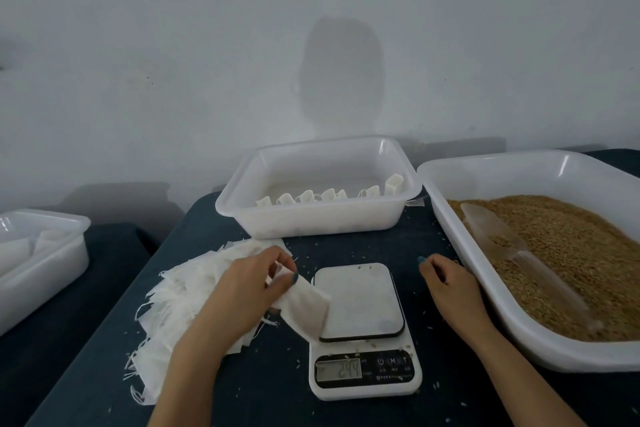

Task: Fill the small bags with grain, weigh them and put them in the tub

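**White bag pinched in the left hand, at the edge of the scale**

One small bag (306, 308) of white mesh is pinched at its top between the thumb and fingers of the left hand (254, 282). The bag hangs slanting to the right, and its lower end overlaps the left edge of the platform of the one scale (363, 333). The scale's display shows faint digits that look like 244.

Under and behind the left wrist lies one loose pile of flat bags (176, 298) with trailing strings, too many and too overlapped to count.

The right hand (448, 284) holds nothing. Its fingers are loosely curled, and it hovers just beside the near wall of the big tray (519, 163).

The tray holds brown grain (581, 253), and one clear scoop (509, 243) lies in it with its handle towards the person.

At the back stands the tub (311, 220). Inside it, about seven filled bags (329, 195) stand in one row along the near wall.

A second tub (45, 256) sits at the far left on a separate surface, with white material inside that I cannot make out.

Stray grains dot the dark blue surface (249, 388) around the scale.
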Motion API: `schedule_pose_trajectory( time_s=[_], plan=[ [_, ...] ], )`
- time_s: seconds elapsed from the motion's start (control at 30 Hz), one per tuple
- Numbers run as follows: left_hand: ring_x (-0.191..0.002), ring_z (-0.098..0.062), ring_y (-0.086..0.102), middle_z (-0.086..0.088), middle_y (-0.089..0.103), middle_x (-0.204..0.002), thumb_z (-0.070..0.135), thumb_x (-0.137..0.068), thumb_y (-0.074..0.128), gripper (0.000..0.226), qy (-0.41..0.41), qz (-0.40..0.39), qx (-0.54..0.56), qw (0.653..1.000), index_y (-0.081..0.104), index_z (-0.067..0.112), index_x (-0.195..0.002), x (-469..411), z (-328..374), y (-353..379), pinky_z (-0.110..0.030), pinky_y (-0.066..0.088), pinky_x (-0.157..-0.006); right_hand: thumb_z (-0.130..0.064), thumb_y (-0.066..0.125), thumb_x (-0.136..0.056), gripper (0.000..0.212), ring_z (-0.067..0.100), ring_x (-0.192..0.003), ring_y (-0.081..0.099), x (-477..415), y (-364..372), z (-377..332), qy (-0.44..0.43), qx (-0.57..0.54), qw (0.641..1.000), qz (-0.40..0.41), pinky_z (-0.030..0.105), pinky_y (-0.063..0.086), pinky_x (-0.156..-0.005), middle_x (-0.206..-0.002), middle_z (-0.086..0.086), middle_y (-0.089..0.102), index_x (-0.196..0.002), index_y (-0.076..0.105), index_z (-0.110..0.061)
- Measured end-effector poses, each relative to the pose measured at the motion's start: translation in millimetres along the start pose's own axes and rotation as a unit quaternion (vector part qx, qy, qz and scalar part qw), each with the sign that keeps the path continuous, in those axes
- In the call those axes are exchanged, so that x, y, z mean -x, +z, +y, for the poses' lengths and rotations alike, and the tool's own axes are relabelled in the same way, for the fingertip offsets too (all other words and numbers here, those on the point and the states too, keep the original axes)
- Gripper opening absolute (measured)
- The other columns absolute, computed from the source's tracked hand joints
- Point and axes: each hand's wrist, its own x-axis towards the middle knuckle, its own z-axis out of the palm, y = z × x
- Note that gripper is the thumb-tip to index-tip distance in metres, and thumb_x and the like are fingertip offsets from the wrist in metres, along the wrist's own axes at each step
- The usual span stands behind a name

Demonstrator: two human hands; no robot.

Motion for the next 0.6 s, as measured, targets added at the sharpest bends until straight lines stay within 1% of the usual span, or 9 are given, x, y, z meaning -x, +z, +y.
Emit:
schedule_pose_trajectory(
  time_s=[0.07, 0.17, 0.23, 0.3, 0.37, 0.43, 0.5, 0.53, 0.6],
  plan=[
    [-0.057, -0.002, 0.066, 0.012, 0.064, -0.087, 0.031, -0.094, 0.061, 0.009, 0.002, 0.002, -0.03, 1.0, 0.058, 0.039, -0.089, -8.9, 3.3, -12.2, -0.015, 0.053, -0.055, -0.028, 0.05, -0.099, 0.037, 0.004, -0.047, 0.038, -0.8, 0.3, 0.4, -0.005, 0.0, 1.0, 0.0, 0.017, 0.031, -0.048, -0.057, 0.001, 0.042, -0.07, 0.046, -0.006],
    [-0.056, -0.002, 0.066, 0.007, 0.063, -0.088, 0.028, -0.096, 0.058, 0.008, 0.014, 0.018, -0.029, 0.999, 0.055, 0.036, -0.095, -33.0, 9.7, -30.2, -0.018, 0.052, -0.05, -0.029, 0.05, -0.099, 0.037, 0.003, -0.046, 0.039, -1.6, 0.4, 0.1, -0.008, 0.004, 1.0, 0.0, 0.019, 0.03, -0.049, -0.057, -0.001, 0.041, -0.069, 0.046, -0.008],
    [-0.054, -0.006, 0.066, 0.0, 0.063, -0.088, 0.021, -0.099, 0.054, 0.011, 0.016, 0.071, 0.014, 0.997, 0.053, 0.031, -0.099, -57.2, 11.5, -42.3, -0.021, 0.052, -0.047, -0.029, 0.05, -0.099, 0.036, 0.003, -0.046, 0.039, -1.5, 0.4, 0.3, -0.004, 0.004, 1.0, -0.002, 0.024, 0.031, -0.052, -0.057, -0.001, 0.042, -0.07, 0.047, -0.009],
    [-0.05, -0.008, 0.064, -0.003, 0.062, -0.086, 0.013, -0.101, 0.047, 0.014, 0.006, 0.142, 0.035, 0.989, 0.051, 0.026, -0.1, -86.9, 11.3, -54.1, -0.021, 0.052, -0.046, -0.029, 0.05, -0.099, 0.036, 0.004, -0.046, 0.039, -1.0, 0.4, -0.3, -0.003, -0.003, 1.0, -0.003, 0.025, 0.031, -0.053, -0.056, -0.001, 0.041, -0.069, 0.046, -0.01],
    [-0.048, -0.005, 0.064, -0.004, 0.061, -0.085, 0.005, -0.101, 0.039, 0.02, -0.007, 0.198, 0.061, 0.978, 0.051, 0.022, -0.098, -118.8, 10.2, -63.3, -0.016, 0.049, -0.046, -0.029, 0.05, -0.099, 0.036, 0.004, -0.047, 0.038, -0.6, 0.4, -1.0, -0.004, -0.003, 1.0, -0.004, 0.025, 0.031, -0.053, -0.056, -0.001, 0.042, -0.07, 0.048, -0.008],
    [-0.049, -0.005, 0.064, -0.008, 0.062, -0.092, -0.002, -0.098, 0.034, 0.027, -0.025, 0.227, 0.094, 0.969, 0.055, 0.016, -0.094, -149.0, 7.5, -68.0, -0.012, 0.048, -0.047, -0.03, 0.05, -0.099, 0.035, 0.006, -0.048, 0.039, -0.4, 0.2, -1.0, -0.003, 0.004, 1.0, -0.003, 0.024, 0.031, -0.053, -0.057, 0.0, 0.043, -0.072, 0.05, -0.006],
    [-0.059, -0.007, 0.065, -0.011, 0.064, -0.106, -0.007, -0.095, 0.032, 0.034, -0.047, 0.235, 0.084, 0.967, 0.061, 0.011, -0.093, -173.6, 0.2, -66.4, -0.009, 0.048, -0.053, -0.03, 0.05, -0.099, 0.035, 0.009, -0.05, 0.041, -0.3, -0.4, -1.3, -0.003, 0.008, 1.0, -0.003, 0.025, 0.031, -0.052, -0.057, 0.0, 0.043, -0.072, 0.051, -0.007],
    [-0.069, -0.012, 0.066, -0.012, 0.063, -0.114, -0.007, -0.095, 0.032, 0.036, -0.063, 0.23, 0.068, 0.969, 0.064, 0.01, -0.098, -183.0, -5.4, -63.3, -0.011, 0.049, -0.061, -0.029, 0.05, -0.099, 0.035, 0.009, -0.05, 0.041, -0.3, -0.8, -1.6, -0.002, 0.008, 1.0, -0.004, 0.025, 0.031, -0.052, -0.057, 0.0, 0.043, -0.071, 0.05, -0.007],
    [-0.099, -0.024, 0.064, -0.014, 0.06, -0.128, -0.006, -0.097, 0.033, 0.039, -0.101, 0.195, 0.019, 0.975, 0.066, 0.007, -0.114, -195.8, -19.5, -52.8, -0.023, 0.049, -0.085, -0.028, 0.051, -0.099, 0.035, 0.009, -0.05, 0.041, -0.2, -1.1, -1.5, -0.003, 0.005, 1.0, -0.006, 0.026, 0.031, -0.052, -0.057, 0.001, 0.043, -0.071, 0.05, -0.008]
  ],
)
